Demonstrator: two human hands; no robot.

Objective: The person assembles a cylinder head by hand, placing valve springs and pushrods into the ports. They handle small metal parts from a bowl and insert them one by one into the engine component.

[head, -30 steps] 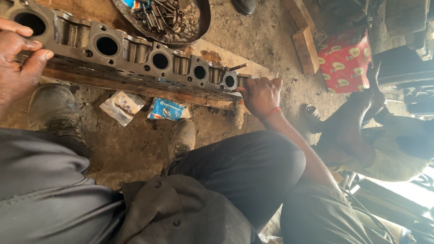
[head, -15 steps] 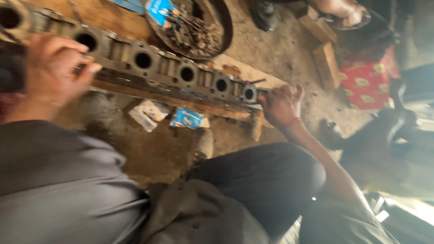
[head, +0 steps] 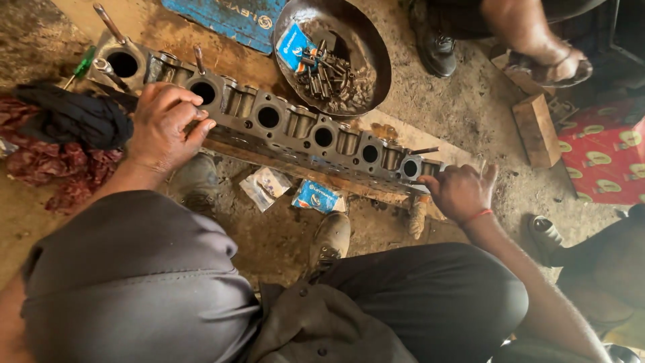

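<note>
Now | left hand (head: 164, 124) has shifted inward along the cylinder head (head: 282, 131), grip clamped on its near edge | right hand (head: 460, 191) stays closed on the far end (head lying on a plank on the floor)

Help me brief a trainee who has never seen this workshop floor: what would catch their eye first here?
Most striking is the long grey engine cylinder head lying slantwise across the dirt floor, its row of round ports facing up. The left hand grips it near the upper-left end and the right hand rests at its lower-right end. Just behind it sits a round metal pan heaped with dark bolts, and a red patterned cloth lies at the right edge.
</note>
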